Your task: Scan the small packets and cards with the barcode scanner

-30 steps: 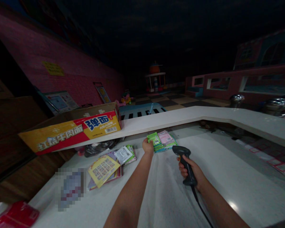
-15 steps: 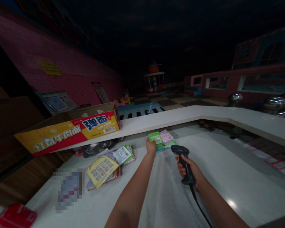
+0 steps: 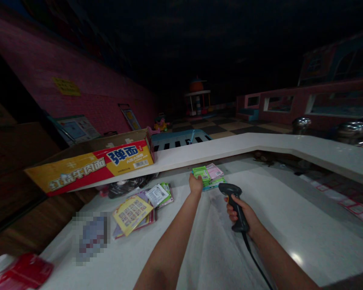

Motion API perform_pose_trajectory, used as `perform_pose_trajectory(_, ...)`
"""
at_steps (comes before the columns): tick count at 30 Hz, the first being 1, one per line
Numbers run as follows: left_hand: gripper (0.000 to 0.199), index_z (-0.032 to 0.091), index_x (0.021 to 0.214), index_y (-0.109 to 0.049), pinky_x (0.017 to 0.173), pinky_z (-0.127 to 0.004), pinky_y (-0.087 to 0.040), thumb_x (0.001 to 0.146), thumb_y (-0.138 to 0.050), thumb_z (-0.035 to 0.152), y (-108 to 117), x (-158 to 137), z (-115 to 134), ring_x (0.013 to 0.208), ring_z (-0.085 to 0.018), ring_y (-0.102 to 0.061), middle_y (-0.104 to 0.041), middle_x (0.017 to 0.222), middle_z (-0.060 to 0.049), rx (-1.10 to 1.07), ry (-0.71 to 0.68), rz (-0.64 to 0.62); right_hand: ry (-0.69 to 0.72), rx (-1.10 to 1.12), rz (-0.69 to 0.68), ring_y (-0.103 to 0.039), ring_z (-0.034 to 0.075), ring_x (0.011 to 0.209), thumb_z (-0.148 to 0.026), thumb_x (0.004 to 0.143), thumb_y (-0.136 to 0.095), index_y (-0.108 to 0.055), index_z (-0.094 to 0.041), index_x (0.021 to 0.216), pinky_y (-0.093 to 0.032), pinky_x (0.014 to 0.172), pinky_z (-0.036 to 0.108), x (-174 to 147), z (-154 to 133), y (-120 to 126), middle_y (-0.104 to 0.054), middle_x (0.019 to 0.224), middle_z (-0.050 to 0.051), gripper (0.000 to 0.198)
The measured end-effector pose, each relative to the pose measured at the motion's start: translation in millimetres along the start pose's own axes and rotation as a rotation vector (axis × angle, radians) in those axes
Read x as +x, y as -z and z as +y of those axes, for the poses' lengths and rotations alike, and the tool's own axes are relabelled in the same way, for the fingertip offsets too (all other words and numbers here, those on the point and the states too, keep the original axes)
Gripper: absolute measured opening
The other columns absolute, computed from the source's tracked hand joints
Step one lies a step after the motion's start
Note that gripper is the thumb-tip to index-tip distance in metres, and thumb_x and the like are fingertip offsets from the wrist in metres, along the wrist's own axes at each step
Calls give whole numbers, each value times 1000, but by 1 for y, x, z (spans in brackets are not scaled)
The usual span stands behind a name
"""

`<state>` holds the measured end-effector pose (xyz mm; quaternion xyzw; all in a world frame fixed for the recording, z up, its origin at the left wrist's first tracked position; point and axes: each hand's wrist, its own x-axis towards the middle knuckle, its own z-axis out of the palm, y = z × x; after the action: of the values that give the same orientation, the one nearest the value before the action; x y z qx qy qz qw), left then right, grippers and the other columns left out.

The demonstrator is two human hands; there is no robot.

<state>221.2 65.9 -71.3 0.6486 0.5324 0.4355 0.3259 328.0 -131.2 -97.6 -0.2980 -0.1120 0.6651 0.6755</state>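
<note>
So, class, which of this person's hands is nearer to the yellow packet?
Left. The left hand is to the right of the yellow packet and slightly beyond it, holding a green packet; the right hand, gripping the scanner, is farther right.

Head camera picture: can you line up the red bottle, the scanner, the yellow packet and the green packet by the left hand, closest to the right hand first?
1. Scanner: inside the right hand.
2. Green packet: ahead and to the left, at the left hand.
3. Yellow packet: farther left.
4. Red bottle: farthest left, down in the corner.
</note>
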Motion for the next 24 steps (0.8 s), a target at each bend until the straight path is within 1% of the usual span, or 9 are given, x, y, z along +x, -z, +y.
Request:
perform_pose_trajectory(3, 35, 12, 118, -58, 96, -33, -45, 84, -58, 20, 14, -6, 2, 115, -26, -62, -67, 116, -19, 90, 50, 43, -6, 2, -3, -42, 6, 39, -35, 76, -76, -61, -17, 87, -34, 33, 16, -1, 0, 1, -50, 54, -5, 27)
perform_pose_trajectory(5, 37, 10, 120, -58, 100, -35, -43, 85, -57, 20, 31, -10, 2, 117, -27, -60, -66, 118, -20, 166, 16, 83, -8, -8, -11, -43, 6, 40, -35, 76, -77, -61, -17, 87, -35, 34, 15, -2, -1, 2, -50, 55, -5, 26)
perform_pose_trajectory(10, 34, 13, 120, -62, 103, -39, -40, 90, -48, 21, 98, -25, -1, 117, -27, -57, -63, 119, -17, 484, -235, 144, -2, -18, -9, -43, 6, 41, -33, 76, -77, -61, -17, 88, -37, 34, 15, -8, -2, 0, -50, 56, -4, 25)
perform_pose_trajectory(13, 32, 15, 116, -65, 104, -44, -38, 90, -46, 22, 139, -34, -5, 122, -31, -53, -61, 123, -17, 761, -264, 179, -2, -2, -3, -42, 6, 41, -31, 77, -76, -62, -17, 88, -37, 33, 15, -10, -1, 1, -51, 56, -4, 24)
perform_pose_trajectory(16, 33, 12, 115, -65, 108, -55, -31, 89, -49, 24, 170, -42, -12, 135, -39, -40, -57, 129, -23, 984, -124, 228, -14, 20, 3, -42, 6, 40, -29, 78, -75, -62, -17, 88, -37, 32, 15, -10, 0, 2, -50, 56, -4, 21)
perform_pose_trajectory(18, 41, 9, 123, -61, 109, -63, -24, 88, -51, 28, 186, -47, -17, 141, -44, -30, -52, 137, -27, 1053, 24, 249, -15, 27, -9, -42, 6, 41, -28, 78, -75, -62, -16, 88, -38, 33, 15, -11, 1, 2, -51, 57, -3, 20)
perform_pose_trajectory(20, 53, 8, 132, -54, 107, -67, -23, 87, -53, 36, 202, -52, -24, 142, -47, -26, -45, 144, -30, 1065, 171, 238, -8, 30, -17, -42, 6, 41, -28, 77, -76, -62, -16, 89, -38, 33, 15, -13, 1, 2, -50, 57, -3, 22)
perform_pose_trajectory(22, 59, 8, 134, -52, 106, -67, -26, 86, -53, 44, 218, -57, -31, 141, -47, -29, -44, 145, -30, 1049, 266, 177, -10, 33, -15, -42, 6, 41, -26, 76, -76, -62, -16, 88, -38, 34, 15, -15, 1, 2, -50, 58, -3, 21)
perform_pose_trajectory(24, 59, 10, 131, -54, 106, -63, -29, 87, -50, 49, 233, -62, -39, 139, -44, -36, -47, 143, -28, 1031, 267, 64, -25, 28, -10, -42, 6, 42, -25, 77, -75, -61, -17, 86, -38, 34, 15, -16, 0, 2, -50, 58, -3, 19)
